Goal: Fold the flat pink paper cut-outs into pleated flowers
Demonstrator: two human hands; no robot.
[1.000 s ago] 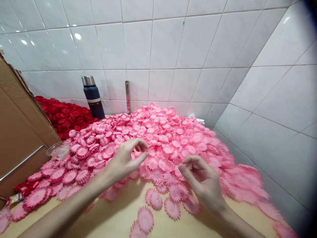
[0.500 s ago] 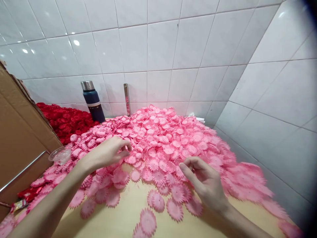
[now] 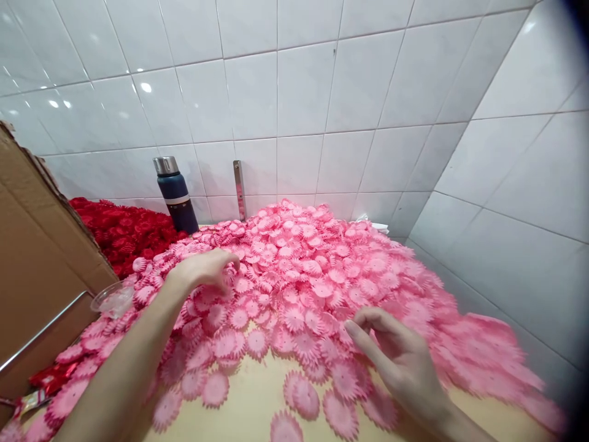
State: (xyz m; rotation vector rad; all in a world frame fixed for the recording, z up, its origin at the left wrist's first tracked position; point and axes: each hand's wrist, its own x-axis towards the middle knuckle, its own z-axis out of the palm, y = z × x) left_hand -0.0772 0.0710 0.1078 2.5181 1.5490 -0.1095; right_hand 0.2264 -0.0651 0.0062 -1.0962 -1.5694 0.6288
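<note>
Pink petal heap [image 3: 322, 270] under left hand [image 3: 202, 270] (touching)

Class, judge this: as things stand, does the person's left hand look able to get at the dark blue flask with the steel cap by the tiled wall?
Probably yes: the left hand rests on the pink flower pile, with nothing between it and the dark blue flask.

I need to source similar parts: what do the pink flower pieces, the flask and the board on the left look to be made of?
Pink flower pieces: likely thin fabric or plastic film, matte, with pleated ridges and serrated edges; which one is unclear. Flask: dark blue painted body, apparently metal, with a shiny steel-looking cap. Board: brown corrugated cardboard, its torn edge showing the fluting.
</note>
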